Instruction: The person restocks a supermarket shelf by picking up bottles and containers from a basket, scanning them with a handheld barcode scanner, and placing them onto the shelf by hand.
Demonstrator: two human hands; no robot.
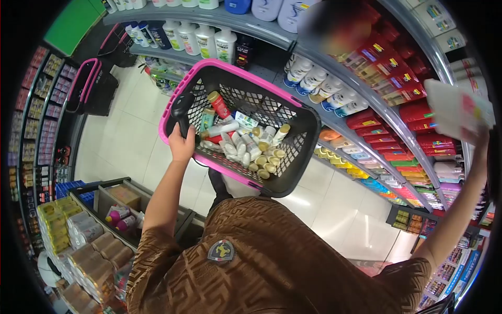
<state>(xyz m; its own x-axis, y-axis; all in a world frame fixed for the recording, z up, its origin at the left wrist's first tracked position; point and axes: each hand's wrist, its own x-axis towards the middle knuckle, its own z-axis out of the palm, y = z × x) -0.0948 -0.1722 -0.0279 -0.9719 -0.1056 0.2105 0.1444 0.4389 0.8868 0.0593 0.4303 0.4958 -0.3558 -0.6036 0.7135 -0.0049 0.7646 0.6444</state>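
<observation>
My left hand (182, 145) is wrapped round the black handle (182, 110) of a black mesh basket with a pink rim (246, 77). Inside the basket lie several white bottles (246, 148) with gold caps, a red bottle (218, 104) and a small white and green box (246, 120). Far out to the right, my right hand (482, 140) is raised beside the shelves, blurred by motion, at a pale pack (456, 111) with pink and yellow print. The pack hides most of its fingers.
Curved shelves (361, 78) with bottles and red boxes run from the top to the right. Stacked cans (97, 256) and a cart (125, 196) stand at lower left. Another pink-rimmed basket (94, 86) is at upper left. Tiled floor (133, 125) shows between them.
</observation>
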